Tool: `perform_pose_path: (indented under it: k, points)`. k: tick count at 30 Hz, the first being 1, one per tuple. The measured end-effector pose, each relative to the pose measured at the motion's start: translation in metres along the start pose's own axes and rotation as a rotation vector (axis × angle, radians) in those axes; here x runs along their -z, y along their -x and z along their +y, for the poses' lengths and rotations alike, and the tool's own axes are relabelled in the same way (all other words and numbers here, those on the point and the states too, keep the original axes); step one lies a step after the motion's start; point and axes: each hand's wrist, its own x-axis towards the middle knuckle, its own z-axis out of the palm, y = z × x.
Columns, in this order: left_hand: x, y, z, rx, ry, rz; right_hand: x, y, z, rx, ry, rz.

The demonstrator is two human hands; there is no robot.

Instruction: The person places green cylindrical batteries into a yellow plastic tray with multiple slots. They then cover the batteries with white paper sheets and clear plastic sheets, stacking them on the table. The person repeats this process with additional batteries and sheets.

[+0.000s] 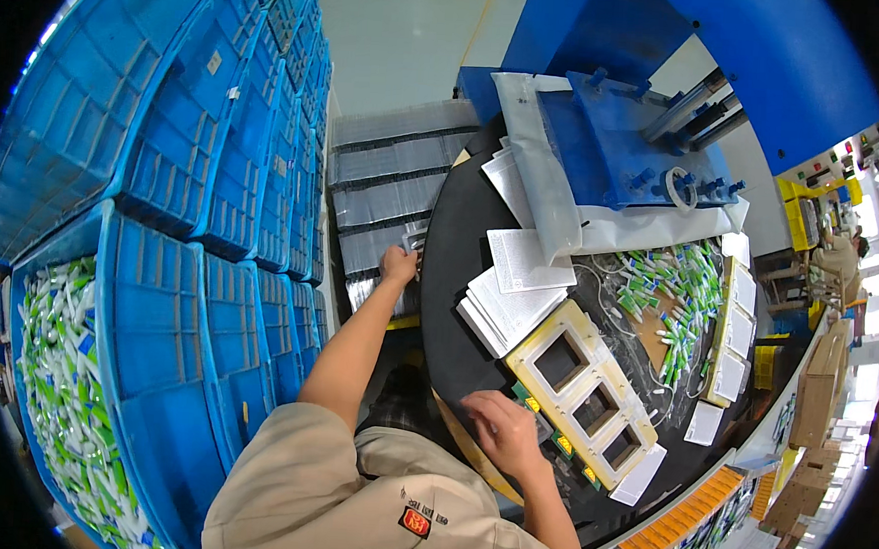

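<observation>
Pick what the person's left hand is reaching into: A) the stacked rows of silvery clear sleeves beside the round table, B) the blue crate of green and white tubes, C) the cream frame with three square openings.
A: the left hand rests on the stacked silvery sleeves, well away from the crate.

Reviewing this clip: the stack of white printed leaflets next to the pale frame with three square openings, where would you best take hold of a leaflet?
Probably the top leaflet's free near corner, from the person's side: sheets lie flat and fanned, edges exposed.
</observation>
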Motion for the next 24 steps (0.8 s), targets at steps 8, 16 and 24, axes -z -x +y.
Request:
perform_pose_path:
  k: [8,16,24]
  points:
    - [0.096,0.046,-0.027,0.113,0.884,0.016,-0.003,-0.079,0.006,0.092,0.081,0.136]
    - [0.162,0.145,0.065,-0.355,1.07,-0.091,-0.072,-0.184,-0.023,0.317,0.46,0.096]
    - [0.134,0.23,0.126,-0.385,1.369,-0.921,0.019,-0.101,-0.018,-0.043,-0.25,0.1]
